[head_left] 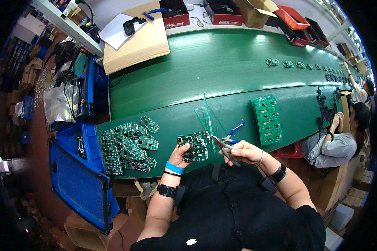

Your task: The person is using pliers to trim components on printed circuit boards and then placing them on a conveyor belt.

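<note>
My left hand [180, 154] grips a green circuit board panel [197, 147] by its left side, thumb on top. In my right hand [247, 153] is a pair of pliers or cutters [224, 147] with grey jaws, their tips at the panel's upper right corner. A second tool with blue handles [233, 133] lies on the bench just beyond. Thin green board strips [206, 118] lie beside it. To the left spreads a heap of circuit boards [132, 144]; to the right stands a stack of uncut board panels [265, 121].
A blue crate [79, 180] stands at the bench's left end. Beyond the green bench [176, 108] runs a green belt [205, 54] carrying a row of boards [288, 64]. Cardboard [136, 46] lies at the far left. A co-worker [335, 144] sits at the right by black parts [326, 108].
</note>
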